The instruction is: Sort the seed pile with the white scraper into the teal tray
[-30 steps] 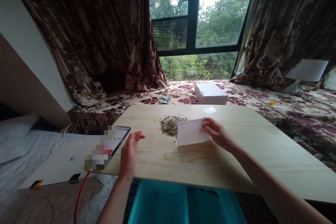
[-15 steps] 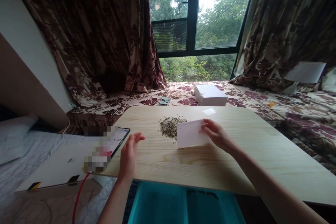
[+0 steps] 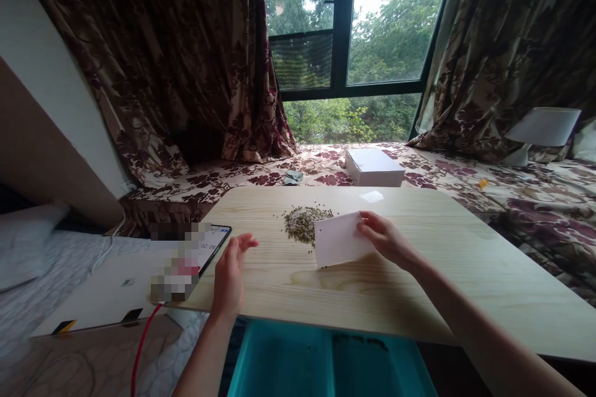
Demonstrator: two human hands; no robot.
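Observation:
A pile of small greenish-brown beans or seeds (image 3: 300,223), mixed with something white, lies on the pale wooden table (image 3: 279,288). My right hand (image 3: 379,236) pinches the upper right part of a white card (image 3: 342,242), which has a small hole near one corner. The card is tilted and stands at the pile's right side, hiding part of it. A few grains sit by its lower edge. Left of the pile, my left hand (image 3: 230,273) hovers over the table with its fingers stretched out and holds nothing visible.
Below the table's near edge is a teal tray (image 3: 331,360) with two compartments and dark bits in the right one. A phone (image 3: 214,251) showing a timer lies at the left, with a red cable (image 3: 143,344). Beyond the table sits a white box (image 3: 375,167).
The card's lower edge has shifted slightly toward me, still in my right hand. My left hand stays nearly in place. The phone's timer has gone from 02:07 to 02:08.

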